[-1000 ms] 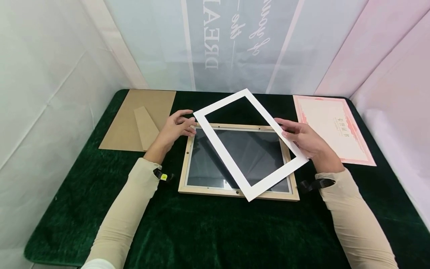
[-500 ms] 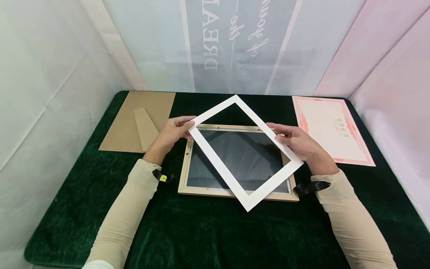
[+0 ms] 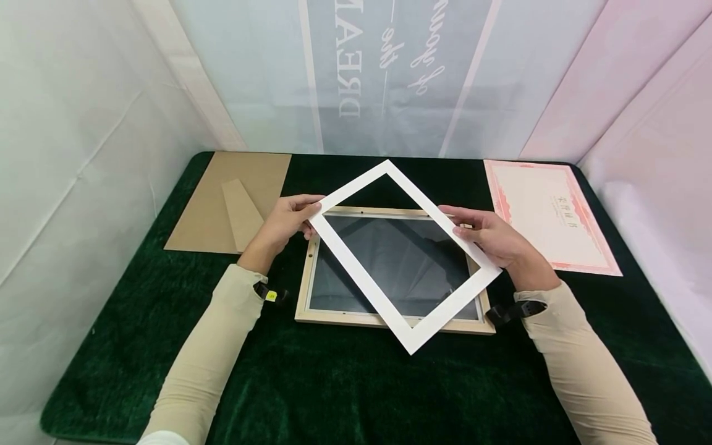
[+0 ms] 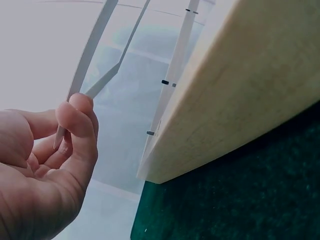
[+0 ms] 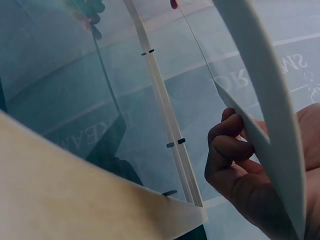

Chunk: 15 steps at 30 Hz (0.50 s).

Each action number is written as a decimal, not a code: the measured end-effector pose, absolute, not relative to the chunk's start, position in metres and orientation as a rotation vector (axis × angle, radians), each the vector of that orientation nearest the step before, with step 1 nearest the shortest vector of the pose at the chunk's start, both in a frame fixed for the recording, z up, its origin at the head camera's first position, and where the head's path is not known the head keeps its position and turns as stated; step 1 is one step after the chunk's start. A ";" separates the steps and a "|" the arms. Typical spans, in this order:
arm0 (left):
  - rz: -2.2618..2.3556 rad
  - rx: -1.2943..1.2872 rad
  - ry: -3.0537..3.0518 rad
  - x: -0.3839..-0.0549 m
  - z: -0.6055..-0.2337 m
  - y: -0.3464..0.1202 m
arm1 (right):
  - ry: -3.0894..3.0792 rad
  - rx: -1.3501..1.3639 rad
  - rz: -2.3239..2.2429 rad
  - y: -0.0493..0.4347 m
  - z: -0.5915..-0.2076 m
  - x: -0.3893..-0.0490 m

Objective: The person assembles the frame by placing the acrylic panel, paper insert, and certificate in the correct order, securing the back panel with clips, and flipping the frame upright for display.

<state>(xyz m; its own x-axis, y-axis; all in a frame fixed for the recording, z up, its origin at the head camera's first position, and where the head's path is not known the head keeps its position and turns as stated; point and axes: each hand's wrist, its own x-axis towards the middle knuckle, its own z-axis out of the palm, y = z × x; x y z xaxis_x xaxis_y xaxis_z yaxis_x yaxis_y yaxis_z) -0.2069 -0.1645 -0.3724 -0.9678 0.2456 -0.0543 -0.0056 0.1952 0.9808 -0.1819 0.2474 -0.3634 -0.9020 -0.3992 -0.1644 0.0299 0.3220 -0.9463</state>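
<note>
A white picture mat [image 3: 361,275] is held turned at a diagonal above a wooden picture frame [image 3: 334,317], its lower corner reaching past the frame's near edge. My left hand [image 3: 283,225] pinches the mat's left corner between thumb and fingers; the left wrist view shows the mat's thin edge [image 4: 92,50] in that grip. On the other side, my right hand [image 3: 492,238] holds the mat's right edge, fingers curled behind the board [image 5: 270,100] in the right wrist view. The frame lies on the table with a dark, reflective clear pane [image 3: 334,290] inside it.
Back left lies a brown backing board [image 3: 250,170] with a tapered stand leg [image 3: 241,213] on it. A pink-bordered certificate [image 3: 539,210] lies back right. Green velvet cloth [image 3: 334,395] covers the table, and a printed curtain [image 3: 267,74] hangs behind.
The mat has moved down and slightly left and turned a little. My left hand has taken hold of its left corner, while my right hand shifted left with it.
</note>
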 end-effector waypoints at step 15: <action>1.784 0.164 2.355 -0.212 -0.368 -0.166 | 2.270 -0.350 -1.542 0.246 -0.360 -0.185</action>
<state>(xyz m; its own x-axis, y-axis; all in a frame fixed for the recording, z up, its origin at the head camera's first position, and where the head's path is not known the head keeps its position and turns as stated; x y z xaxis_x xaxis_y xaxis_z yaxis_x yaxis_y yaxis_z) -0.2121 -0.1659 -0.3680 -0.9772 0.1972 -0.0783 -0.0219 0.2731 0.9617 -0.1850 0.2459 -0.3604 -0.8998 -0.4042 -0.1644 0.0039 0.3693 -0.9293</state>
